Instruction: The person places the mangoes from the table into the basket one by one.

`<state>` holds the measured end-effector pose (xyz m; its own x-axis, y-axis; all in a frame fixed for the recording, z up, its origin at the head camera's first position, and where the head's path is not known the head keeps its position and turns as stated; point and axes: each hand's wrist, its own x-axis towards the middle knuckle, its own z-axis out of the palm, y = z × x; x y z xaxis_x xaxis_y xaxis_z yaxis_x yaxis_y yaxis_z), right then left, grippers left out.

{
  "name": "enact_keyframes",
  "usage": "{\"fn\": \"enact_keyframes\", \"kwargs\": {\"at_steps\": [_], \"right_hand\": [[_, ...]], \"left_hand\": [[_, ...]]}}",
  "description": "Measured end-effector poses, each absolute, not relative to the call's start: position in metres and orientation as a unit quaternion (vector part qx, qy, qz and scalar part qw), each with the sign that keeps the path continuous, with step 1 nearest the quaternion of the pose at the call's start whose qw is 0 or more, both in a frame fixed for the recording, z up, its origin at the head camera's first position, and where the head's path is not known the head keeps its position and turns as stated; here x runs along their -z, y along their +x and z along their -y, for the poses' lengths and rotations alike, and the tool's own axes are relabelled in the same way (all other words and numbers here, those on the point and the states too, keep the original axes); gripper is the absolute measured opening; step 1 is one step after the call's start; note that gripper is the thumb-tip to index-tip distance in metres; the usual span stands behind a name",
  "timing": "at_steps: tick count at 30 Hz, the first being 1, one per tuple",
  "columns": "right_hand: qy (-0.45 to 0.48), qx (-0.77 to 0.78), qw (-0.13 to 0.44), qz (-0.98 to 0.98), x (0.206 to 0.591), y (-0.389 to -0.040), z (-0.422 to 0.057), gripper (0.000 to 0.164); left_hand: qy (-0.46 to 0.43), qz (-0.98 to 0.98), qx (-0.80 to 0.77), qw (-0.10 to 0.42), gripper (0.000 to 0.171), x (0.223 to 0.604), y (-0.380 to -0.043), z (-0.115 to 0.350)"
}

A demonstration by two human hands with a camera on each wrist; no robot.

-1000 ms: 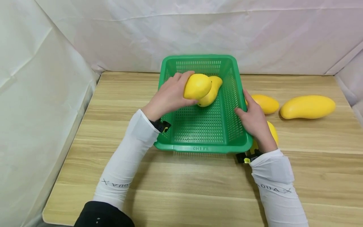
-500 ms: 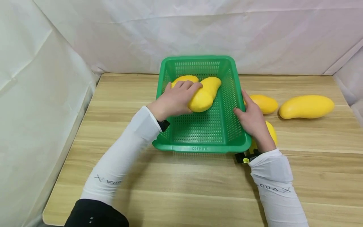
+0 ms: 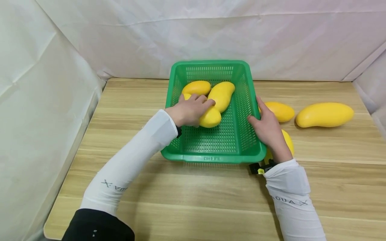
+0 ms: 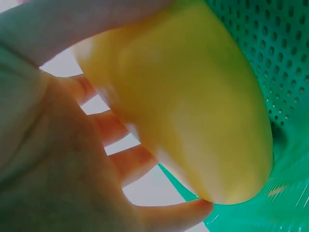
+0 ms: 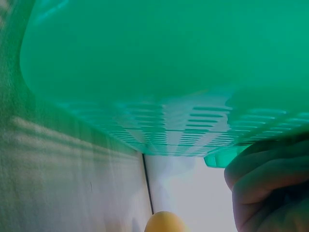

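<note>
Inside the green plastic basket [image 3: 208,158], my left hand [image 3: 191,110] grips a yellow mango [image 3: 210,117], its fingers over the top. The left wrist view shows the thumb and fingers around the same mango [image 4: 188,111], close to the perforated basket wall [image 4: 280,53]. Two more mangoes lie farther back in the basket, one at the left [image 3: 196,87] and one at the middle [image 3: 222,95]. My right hand [image 3: 268,127] holds the basket's right rim, thumb on the inner side. Curled right fingers [image 5: 263,176] show beneath the rim in the right wrist view.
Right of the basket, a mango [image 3: 281,111] and a longer yellow fruit [image 3: 325,114] lie on the wooden table [image 3: 199,201]. Another yellow fruit [image 3: 288,142] is partly hidden by my right wrist. White cloth [image 3: 211,33] stands behind the table.
My left hand has lowered the mango into the basket and shifted it toward the near side, uncovering the mango at the back left. The right hand keeps its hold on the rim.
</note>
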<state>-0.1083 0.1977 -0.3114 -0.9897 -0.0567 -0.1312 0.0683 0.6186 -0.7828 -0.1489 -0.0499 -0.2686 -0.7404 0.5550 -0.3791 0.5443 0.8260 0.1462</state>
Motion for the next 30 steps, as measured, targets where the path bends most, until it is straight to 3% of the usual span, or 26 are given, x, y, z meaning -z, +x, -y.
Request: {"fn": "enact_keyframes", "kwargs": {"at_steps": [13, 30], "right_hand": [[0.000, 0.432, 0.068, -0.899, 0.311, -0.109, -0.197, 0.070], [0.000, 0.438, 0.069, -0.896, 0.311, -0.109, -0.196, 0.070]], "left_hand": [[0.314, -0.938, 0.028, 0.145, 0.047, 0.279, -0.147, 0.050], [0.296, -0.943, 0.021, 0.153, 0.055, 0.290, -0.153, 0.047]]}}
